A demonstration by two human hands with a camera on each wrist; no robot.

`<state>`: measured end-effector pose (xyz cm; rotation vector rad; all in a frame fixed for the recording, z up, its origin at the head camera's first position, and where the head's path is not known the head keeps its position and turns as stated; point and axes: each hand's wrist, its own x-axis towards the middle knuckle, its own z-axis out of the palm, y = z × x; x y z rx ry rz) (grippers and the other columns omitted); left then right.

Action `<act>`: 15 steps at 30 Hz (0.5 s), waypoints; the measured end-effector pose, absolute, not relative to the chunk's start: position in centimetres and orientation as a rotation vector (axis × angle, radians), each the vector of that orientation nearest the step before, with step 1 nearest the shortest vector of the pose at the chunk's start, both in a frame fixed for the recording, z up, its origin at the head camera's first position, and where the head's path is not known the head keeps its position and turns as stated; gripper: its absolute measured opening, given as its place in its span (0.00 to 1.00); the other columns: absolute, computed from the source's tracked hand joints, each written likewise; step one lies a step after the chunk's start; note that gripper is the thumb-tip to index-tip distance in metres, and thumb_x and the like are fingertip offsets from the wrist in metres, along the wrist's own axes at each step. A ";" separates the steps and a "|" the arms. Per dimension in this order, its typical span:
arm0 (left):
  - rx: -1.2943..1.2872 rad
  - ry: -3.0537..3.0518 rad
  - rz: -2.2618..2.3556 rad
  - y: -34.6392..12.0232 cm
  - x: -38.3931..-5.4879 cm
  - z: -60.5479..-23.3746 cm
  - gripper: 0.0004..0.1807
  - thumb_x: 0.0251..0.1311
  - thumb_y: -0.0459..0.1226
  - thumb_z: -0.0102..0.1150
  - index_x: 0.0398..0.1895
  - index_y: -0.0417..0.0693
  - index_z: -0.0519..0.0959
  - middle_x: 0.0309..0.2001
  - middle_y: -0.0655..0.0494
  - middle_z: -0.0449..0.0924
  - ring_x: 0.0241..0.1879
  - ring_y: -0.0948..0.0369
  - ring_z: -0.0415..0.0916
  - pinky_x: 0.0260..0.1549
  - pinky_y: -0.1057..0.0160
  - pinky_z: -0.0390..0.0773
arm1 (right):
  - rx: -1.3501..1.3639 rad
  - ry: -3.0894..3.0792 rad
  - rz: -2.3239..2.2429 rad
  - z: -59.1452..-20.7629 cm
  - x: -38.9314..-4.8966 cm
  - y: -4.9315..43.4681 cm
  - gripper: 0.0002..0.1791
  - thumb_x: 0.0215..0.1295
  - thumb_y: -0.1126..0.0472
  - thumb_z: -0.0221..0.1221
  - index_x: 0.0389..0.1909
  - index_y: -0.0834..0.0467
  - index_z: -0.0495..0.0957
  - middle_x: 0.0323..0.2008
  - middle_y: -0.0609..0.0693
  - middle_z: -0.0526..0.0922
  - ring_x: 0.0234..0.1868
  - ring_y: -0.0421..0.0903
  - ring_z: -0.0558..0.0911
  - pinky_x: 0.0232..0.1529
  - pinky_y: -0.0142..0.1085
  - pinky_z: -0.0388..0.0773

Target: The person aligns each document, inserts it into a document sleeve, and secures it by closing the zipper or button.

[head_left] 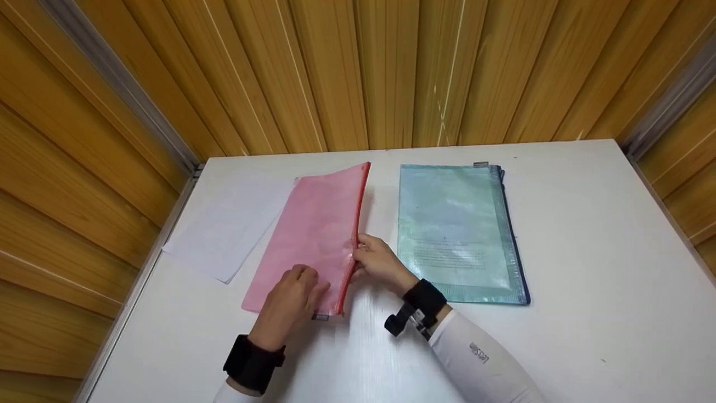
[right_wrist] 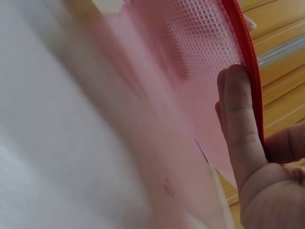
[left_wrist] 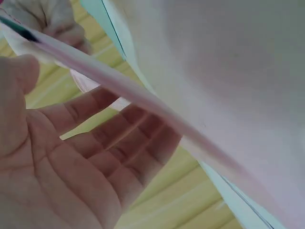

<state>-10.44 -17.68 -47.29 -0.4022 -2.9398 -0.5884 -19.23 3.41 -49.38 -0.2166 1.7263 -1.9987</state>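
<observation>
A pink zipper pouch (head_left: 316, 235) is tilted over the white table, its red-zipped right edge raised. With thumb and fingers my right hand (head_left: 383, 260) pinches that edge; in the right wrist view the fingers (right_wrist: 238, 109) lie along the mesh beside the red zipper (right_wrist: 250, 71). My left hand (head_left: 291, 302) is at the pouch's near end, and its extended fingers (left_wrist: 128, 143) touch the pouch in the left wrist view. To the right lies a green zipper pouch (head_left: 447, 224) with a dark blue zipper and a printed sheet showing through.
White paper (head_left: 224, 229) lies at the left, partly beneath the pink pouch. The white table (head_left: 593, 252) meets wood-patterned walls (head_left: 386, 73) at the back and sides, with a metal rail (head_left: 134, 296) along its left edge.
</observation>
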 end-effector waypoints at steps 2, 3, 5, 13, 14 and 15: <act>-0.338 -2.961 -0.641 -18.3 -10.5 -47.3 0.14 0.77 0.41 0.67 0.49 0.36 0.84 0.53 0.38 0.85 0.49 0.47 0.83 0.55 0.45 0.88 | -0.218 1.697 -2.010 -49.1 -19.3 4.0 0.22 0.79 0.73 0.45 0.69 0.74 0.72 0.37 0.51 0.88 0.33 0.42 0.90 0.39 0.38 0.91; -0.316 -2.967 -0.652 -18.6 -10.5 -47.3 0.14 0.78 0.41 0.66 0.50 0.35 0.85 0.54 0.37 0.85 0.51 0.45 0.84 0.57 0.44 0.87 | -0.223 1.685 -2.015 -49.0 -19.3 4.3 0.23 0.79 0.73 0.45 0.70 0.75 0.72 0.36 0.51 0.88 0.32 0.42 0.90 0.39 0.38 0.92; -0.302 -2.961 -0.650 -19.1 -10.5 -47.4 0.15 0.79 0.41 0.65 0.49 0.35 0.85 0.53 0.37 0.85 0.52 0.44 0.84 0.58 0.43 0.86 | -0.222 1.658 -2.028 -48.9 -19.2 5.0 0.23 0.80 0.73 0.45 0.70 0.75 0.70 0.35 0.50 0.88 0.31 0.41 0.90 0.39 0.37 0.91; -0.395 -2.994 -0.744 -20.5 -10.2 -46.9 0.22 0.81 0.50 0.59 0.53 0.39 0.85 0.61 0.34 0.84 0.59 0.39 0.81 0.64 0.37 0.81 | -0.214 1.529 -2.100 -48.2 -18.9 8.2 0.24 0.82 0.72 0.46 0.74 0.77 0.66 0.37 0.48 0.88 0.32 0.40 0.90 0.38 0.34 0.90; -0.406 -2.991 -0.780 -20.6 -10.2 -46.8 0.23 0.81 0.51 0.58 0.55 0.39 0.85 0.62 0.33 0.83 0.61 0.37 0.80 0.65 0.35 0.80 | -0.217 1.512 -2.111 -48.1 -18.8 8.7 0.25 0.82 0.72 0.46 0.75 0.77 0.64 0.38 0.48 0.89 0.32 0.40 0.90 0.38 0.34 0.90; -0.410 -2.982 -0.808 -20.7 -10.3 -46.8 0.25 0.82 0.53 0.57 0.56 0.38 0.84 0.64 0.32 0.82 0.62 0.36 0.80 0.65 0.33 0.79 | -0.221 1.497 -2.123 -48.0 -18.7 9.2 0.26 0.83 0.72 0.47 0.76 0.77 0.63 0.39 0.48 0.89 0.33 0.40 0.91 0.38 0.34 0.90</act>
